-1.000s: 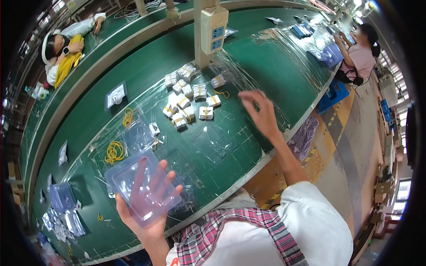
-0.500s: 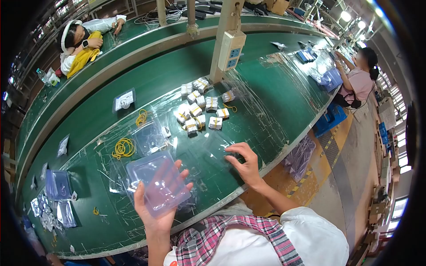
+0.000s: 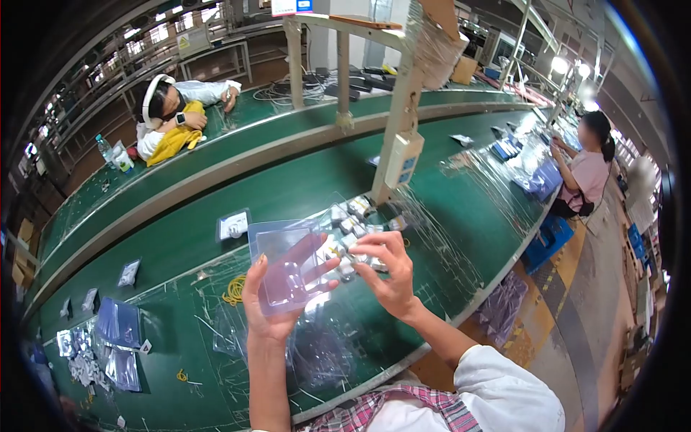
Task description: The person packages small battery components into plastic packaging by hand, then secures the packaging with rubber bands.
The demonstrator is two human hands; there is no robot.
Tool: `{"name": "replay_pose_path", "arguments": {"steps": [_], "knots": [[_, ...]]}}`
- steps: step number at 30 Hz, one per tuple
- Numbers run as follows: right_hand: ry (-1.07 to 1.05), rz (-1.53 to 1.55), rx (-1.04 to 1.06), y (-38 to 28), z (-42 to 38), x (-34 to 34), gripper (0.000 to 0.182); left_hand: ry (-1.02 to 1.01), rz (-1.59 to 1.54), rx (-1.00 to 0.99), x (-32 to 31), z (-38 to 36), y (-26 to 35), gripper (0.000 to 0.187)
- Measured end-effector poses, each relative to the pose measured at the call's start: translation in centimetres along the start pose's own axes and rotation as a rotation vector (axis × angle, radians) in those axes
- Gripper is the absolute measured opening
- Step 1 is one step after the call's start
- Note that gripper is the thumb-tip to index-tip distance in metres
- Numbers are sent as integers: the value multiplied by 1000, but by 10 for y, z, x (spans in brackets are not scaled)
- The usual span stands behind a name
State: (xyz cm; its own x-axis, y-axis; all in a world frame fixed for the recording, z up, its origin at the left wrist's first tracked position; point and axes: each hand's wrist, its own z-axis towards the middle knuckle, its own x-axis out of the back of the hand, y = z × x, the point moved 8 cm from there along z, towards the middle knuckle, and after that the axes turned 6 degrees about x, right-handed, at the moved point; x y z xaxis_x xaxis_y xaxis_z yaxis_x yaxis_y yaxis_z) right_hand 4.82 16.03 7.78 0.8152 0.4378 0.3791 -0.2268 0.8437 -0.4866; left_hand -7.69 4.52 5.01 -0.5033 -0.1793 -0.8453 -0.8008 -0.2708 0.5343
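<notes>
1. left hand: the left hand (image 3: pixel 272 321) held the tray (image 3: pixel 279 261), with thumb at its left edge and fingers spread behind its right side.
2. right hand: the right hand (image 3: pixel 392 275) stood just right of the tray, fingers curled to a narrow gap; whether they pinched anything clear could not be told.
3. location: the tray was raised above the table (image 3: pixel 443 216), overlapping the bundles (image 3: pixel 349 225) in view.
4. slip risk: the tray could have slid, since its face looked slick and the palm lay largely open.
5. dent risk: the thin wall could have buckled under a hard thumb press.
6. scatter risk: a low sweep of the right hand could have knocked the bundles apart.
7. tray material: clear, bluish, glossy plastic; rectangular, with a raised panel and rounded corners.
8. bundles: white, blocky.
9. bands (image 3: pixel 234 289): thin, yellow, looped in a loose coil.
10. table: flat, green, partly covered by wrinkled, shiny film (image 3: pixel 320 356).
</notes>
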Motion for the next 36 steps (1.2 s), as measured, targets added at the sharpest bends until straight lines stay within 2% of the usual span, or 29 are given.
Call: {"name": "replay_pose_path", "arguments": {"steps": [2,4,6,8,11,21,26,32,36], "knots": [[80,-10,-45,10,25,5,39,-11,107,-13,5,6,17,90],[160,191,-233,25,50,-5,43,-54,220,-12,5,5,30,94],[-175,584,-398,47,62,-46,34,-95,280,-35,8,4,40,97],[-336,864,-531,48,69,-74,30,-107,324,-90,11,2,53,101],[-255,903,-573,57,82,-92,27,-87,208,-221,39,-1,72,107],[-310,973,-685,62,64,-138,27,-68,102,-176,60,-15,82,106],[-330,1056,-697,63,61,-135,30,-108,46,-150,62,-11,76,105],[-337,1134,-719,65,55,-142,29,-59,0,-153,65,-13,76,105],[-332,1000,-648,62,59,-137,28,-53,82,-165,57,-14,79,100]]}}
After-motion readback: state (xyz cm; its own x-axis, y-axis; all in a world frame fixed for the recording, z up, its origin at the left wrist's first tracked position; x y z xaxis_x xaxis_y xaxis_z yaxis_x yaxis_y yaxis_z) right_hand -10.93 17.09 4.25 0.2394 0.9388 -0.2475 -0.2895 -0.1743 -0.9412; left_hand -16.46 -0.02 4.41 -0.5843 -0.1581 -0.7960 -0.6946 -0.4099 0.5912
